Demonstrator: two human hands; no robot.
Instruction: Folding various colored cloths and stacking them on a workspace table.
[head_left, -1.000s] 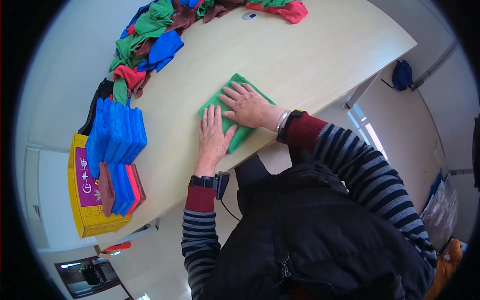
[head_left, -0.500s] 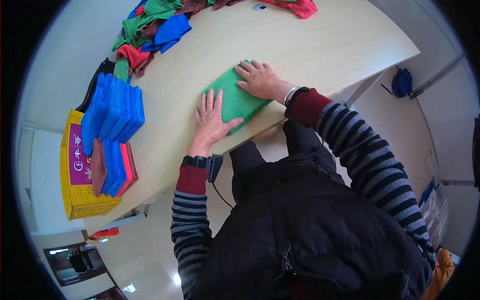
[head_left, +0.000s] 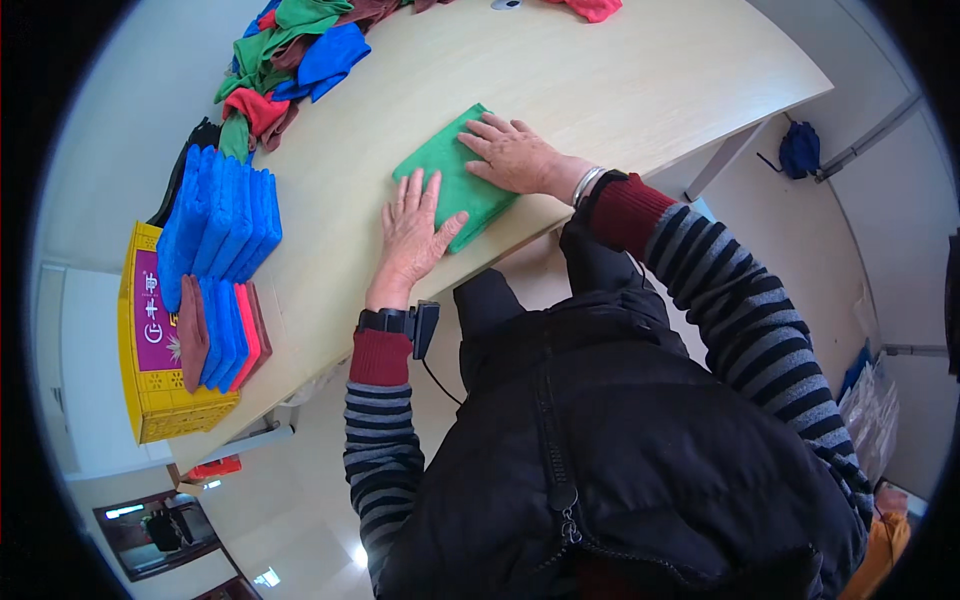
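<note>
A folded green cloth (head_left: pixel 457 172) lies flat on the pale wooden table (head_left: pixel 560 85), close to its front edge. My left hand (head_left: pixel 411 230) rests on the cloth's left side, fingers stretched and thumb spread away. Across its upper right part lies my right hand (head_left: pixel 515 155), palm down with the fingers apart. Neither hand grips anything. What is under the palms stays hidden.
Left on the table, a yellow and purple box (head_left: pixel 150 385) stands beside folded blue cloths (head_left: pixel 222 215) and smaller brown, blue and red ones (head_left: pixel 228 335). Behind them is a heap of loose coloured cloths (head_left: pixel 290 55). A red cloth (head_left: pixel 592 8) lies at the far edge.
My right hand has slid a little left over the green cloth. The left hand keeps much the same place on it. The whole view has shifted slightly.
</note>
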